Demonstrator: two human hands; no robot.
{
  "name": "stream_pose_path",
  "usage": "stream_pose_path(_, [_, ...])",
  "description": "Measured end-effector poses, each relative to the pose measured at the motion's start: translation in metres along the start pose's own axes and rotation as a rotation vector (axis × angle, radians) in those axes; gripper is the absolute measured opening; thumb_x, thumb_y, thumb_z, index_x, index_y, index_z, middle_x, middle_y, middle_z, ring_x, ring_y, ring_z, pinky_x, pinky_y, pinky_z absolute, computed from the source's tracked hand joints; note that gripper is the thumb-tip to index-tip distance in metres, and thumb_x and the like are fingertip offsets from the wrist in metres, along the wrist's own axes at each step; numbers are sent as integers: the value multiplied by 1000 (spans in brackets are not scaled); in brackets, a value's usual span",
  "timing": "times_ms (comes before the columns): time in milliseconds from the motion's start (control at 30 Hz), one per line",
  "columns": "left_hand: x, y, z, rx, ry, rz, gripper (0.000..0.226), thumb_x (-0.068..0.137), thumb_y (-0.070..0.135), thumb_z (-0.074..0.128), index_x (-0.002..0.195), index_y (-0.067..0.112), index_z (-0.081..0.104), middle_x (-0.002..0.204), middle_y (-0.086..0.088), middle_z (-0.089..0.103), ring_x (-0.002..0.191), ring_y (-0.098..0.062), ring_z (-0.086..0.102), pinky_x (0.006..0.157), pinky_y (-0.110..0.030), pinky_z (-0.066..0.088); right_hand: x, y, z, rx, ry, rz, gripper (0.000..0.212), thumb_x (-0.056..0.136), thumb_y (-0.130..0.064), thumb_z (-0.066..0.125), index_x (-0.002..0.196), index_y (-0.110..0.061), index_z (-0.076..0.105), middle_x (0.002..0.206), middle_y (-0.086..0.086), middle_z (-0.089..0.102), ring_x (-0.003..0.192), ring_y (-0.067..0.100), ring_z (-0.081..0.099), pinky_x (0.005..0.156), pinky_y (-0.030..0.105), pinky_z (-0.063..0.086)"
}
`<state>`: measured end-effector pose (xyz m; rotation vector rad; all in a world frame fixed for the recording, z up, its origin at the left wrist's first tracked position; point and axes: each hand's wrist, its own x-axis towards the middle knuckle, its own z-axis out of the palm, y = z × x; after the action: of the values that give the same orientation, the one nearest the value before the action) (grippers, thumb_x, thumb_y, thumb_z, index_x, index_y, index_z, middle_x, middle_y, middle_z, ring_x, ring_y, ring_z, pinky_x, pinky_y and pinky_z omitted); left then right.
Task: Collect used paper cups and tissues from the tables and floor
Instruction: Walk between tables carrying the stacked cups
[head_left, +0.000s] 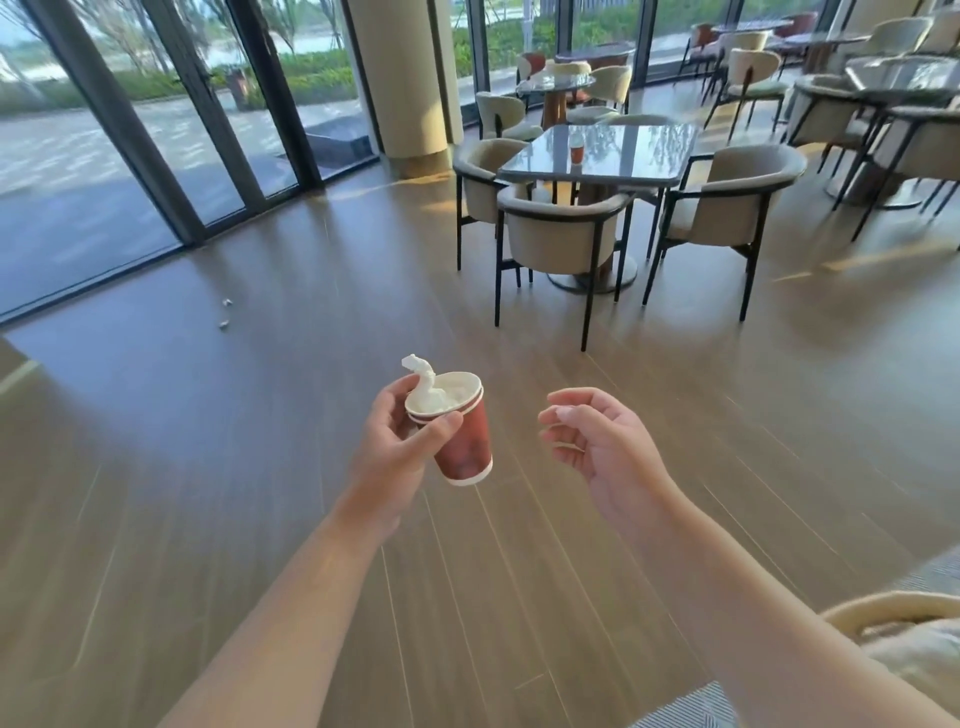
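Cups: three red paper cups in view. Two are nested as a stack (462, 441), gripped near the rim by the left hand (400, 441) above the wooden floor (260, 415); the stack's long axis tilts, mouth up and toward the left. White crumpled tissue (428, 387) fills the mouth and sticks out. A third cup (577, 153) stands upright mid-table (623, 166). Right hand (587, 441) is empty, fingers loosely curled. Small scraps (226, 312) lie on the floor near the glass wall.
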<state>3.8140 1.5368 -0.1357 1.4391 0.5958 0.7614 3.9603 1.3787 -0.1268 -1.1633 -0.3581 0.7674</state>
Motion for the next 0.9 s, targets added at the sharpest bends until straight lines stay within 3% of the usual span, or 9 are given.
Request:
stream_pose_path(433, [108,-34,-23,-34,14,-25,68,59,40,84,123,27,61,106,14,76,101,0,69,79,-14,52,100,13,23,-60,27,37,16,92,0,54,98,-10,66,85,6,70,73,18,60,66,26,48])
stream_pose_path(667, [215,-56,-63,-47,14,-13,52,72,21,78,121,24,59,100,20,76,95,4,69,76,-12,52,208,18,71,-124,60,35,17,94,0,53,100,-9,65,83,5,71,73,17,61,65,25,51])
stream_pose_path(800, [288,-61,-92,-46,-18,-22,57,70,26,81,122,26,58,103,20,75,97,3,69,77,-12,52,276,19,112,-168,58,43,16,92,-2,55,100,-9,67,86,5,70,76,17,62,73,30,50])
stream_pose_path(900, [337,-63,-105,-36,-61,-24,67,62,37,84,122,27,57,104,20,75,98,2,70,75,-13,53,321,21,134,-170,79,38,15,92,-3,56,99,-11,67,85,3,71,74,14,63,70,27,50])
